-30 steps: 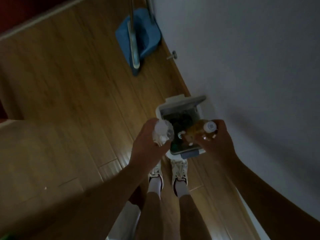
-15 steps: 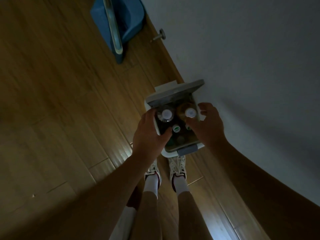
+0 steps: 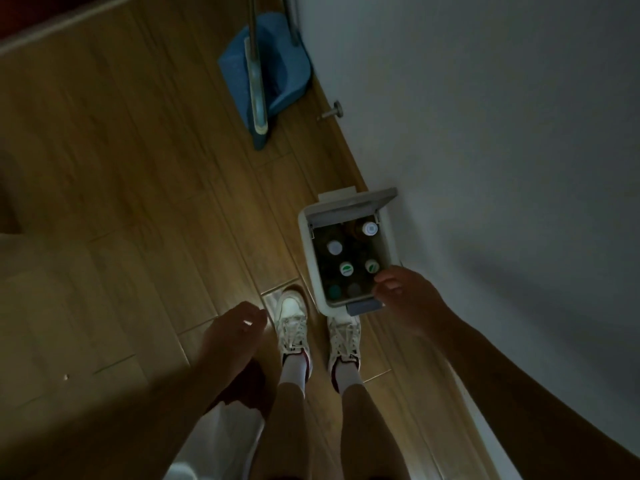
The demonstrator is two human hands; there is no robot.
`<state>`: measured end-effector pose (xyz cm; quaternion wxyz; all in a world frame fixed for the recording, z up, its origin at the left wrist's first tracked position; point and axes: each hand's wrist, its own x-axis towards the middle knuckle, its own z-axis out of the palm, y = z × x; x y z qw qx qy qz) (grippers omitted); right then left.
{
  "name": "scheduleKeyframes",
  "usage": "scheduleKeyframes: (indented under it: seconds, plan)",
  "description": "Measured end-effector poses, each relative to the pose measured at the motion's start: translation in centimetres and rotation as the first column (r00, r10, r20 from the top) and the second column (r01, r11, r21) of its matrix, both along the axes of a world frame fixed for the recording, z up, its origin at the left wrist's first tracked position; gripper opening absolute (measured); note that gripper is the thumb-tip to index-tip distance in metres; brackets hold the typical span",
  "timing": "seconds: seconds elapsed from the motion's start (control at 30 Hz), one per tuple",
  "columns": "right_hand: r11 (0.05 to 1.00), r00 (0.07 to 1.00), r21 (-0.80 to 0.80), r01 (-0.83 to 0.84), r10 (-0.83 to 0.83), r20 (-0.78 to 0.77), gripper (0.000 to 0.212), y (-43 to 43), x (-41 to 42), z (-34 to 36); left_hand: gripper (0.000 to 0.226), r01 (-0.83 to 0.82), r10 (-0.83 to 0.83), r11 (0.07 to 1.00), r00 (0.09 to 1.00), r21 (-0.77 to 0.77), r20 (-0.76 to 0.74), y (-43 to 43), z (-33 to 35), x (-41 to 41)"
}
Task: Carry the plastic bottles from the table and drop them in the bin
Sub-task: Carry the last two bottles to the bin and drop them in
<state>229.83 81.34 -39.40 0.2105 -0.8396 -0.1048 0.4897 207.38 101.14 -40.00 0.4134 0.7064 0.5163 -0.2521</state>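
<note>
A white pedal bin stands on the floor against the wall, its lid tipped up. Inside stand several plastic bottles, seen from above by their caps: a clear one, an amber one and two with green-and-white caps. My right hand hovers at the bin's near right corner, fingers loosely curled, holding nothing. My left hand hangs lower left of the bin, above the floor, empty with fingers apart.
A blue dustpan with a long handle leans near the wall beyond the bin, and a small doorstop sticks out of the floor by the wall. My two white sneakers stand just in front of the bin's pedal.
Both hands held a bottle over the bin, lowered them in and let go. Now the bottles stand in the bin and both hands have drawn back empty.
</note>
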Motion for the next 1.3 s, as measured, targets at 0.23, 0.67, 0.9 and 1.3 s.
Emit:
scheduleKeyframes:
  seconds: [0.23, 0.67, 0.9, 1.3]
  plan:
    - [0.966, 0.969, 0.228, -0.117, 0.061, 0.239, 0.027, 3.6, 3.0, 8.0, 0.016, -0.108, 0.107, 0.994, 0.992, 0.005, 0.065, 0.1, 5.0, -2.0]
    - [0.864, 0.746, -0.020, -0.504, 0.446, 0.494, 0.039, 7.7, 5.2, 5.2, 0.017, -0.246, 0.254, 0.967, 0.949, -0.068, 0.187, -4.8, 6.5, -4.6]
    - [0.881, 0.811, -0.004, -0.474, 0.438, 0.389, 0.036, 0.3, -1.5, -0.4, 0.020, -0.238, 0.251, 0.966, 0.954, -0.096, 0.162, -6.3, 2.8, -6.7]
    - [0.808, 0.739, -0.204, -0.552, 0.588, 0.329, 0.079, -4.2, -8.4, -8.1, 0.044, -0.197, 0.207, 0.977, 0.969, -0.080, 0.135, -5.9, -2.9, -9.8]
